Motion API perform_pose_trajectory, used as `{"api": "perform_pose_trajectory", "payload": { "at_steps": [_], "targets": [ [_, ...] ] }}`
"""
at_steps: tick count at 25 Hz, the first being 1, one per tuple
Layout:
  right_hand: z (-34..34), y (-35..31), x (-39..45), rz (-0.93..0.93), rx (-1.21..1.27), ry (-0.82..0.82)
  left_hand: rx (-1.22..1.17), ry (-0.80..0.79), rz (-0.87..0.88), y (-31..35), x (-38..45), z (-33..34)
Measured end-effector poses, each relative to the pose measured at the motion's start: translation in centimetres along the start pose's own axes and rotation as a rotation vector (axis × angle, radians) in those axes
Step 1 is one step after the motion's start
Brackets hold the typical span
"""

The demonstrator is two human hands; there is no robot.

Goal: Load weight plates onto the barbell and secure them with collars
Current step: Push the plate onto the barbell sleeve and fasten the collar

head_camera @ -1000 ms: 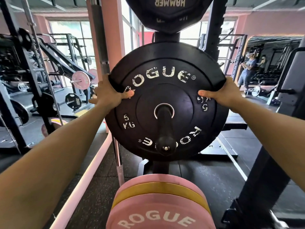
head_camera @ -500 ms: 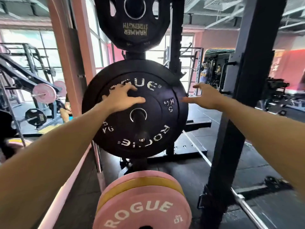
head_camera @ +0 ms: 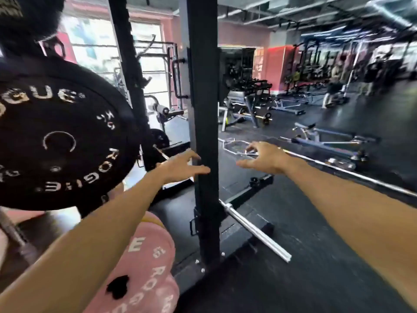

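Both hands, left hand [head_camera: 180, 167] and right hand [head_camera: 262, 158], hang spread and empty beside the black plate [head_camera: 61, 134], which, uncollared, could slide off.

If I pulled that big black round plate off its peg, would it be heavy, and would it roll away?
Probably not too heavy: the black plate is marked 5 kg, though it is wide, so two hands would help. It looks stiff and thick, so it should not bend. Being round, it would likely roll if set on its edge on the flat floor.
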State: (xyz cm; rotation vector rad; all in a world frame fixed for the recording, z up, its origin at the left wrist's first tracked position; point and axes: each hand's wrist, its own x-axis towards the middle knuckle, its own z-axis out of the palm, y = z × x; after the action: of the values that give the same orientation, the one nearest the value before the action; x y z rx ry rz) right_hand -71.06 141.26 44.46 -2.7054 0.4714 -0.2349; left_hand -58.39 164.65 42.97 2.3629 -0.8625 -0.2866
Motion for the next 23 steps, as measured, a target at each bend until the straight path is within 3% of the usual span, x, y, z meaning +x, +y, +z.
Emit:
{"api": "perform_pose_trajectory", "payload": {
  "at_steps": [6,11,14,17,23],
  "targets": [
    [9.6,20.0,-20.5,0.426,0.060,-0.237,-0.050,-0.489,-0.011,6.4,-7.5,27.5],
    [19.6,30.4,-37.3,0.812,0.267,-0.398,0.058,-0.815,-0.193,5.6,-15.1,44.4],
    [24.1,33.0,-45.6,0.969,0.370,-0.530,0.078,-0.988,-0.268,5.2,-19.5,50.3],
    [27.0,34.7,-50.4,1.065,0.414,-0.586,0.109,-1.045,-0.323,4.8,-21.4,54.1],
    [29.2,41.6,-48.2,1.148,0.477,-0.675,0.261,-1.177,-0.340,6.0,-14.8,61.3]
  ]
}}
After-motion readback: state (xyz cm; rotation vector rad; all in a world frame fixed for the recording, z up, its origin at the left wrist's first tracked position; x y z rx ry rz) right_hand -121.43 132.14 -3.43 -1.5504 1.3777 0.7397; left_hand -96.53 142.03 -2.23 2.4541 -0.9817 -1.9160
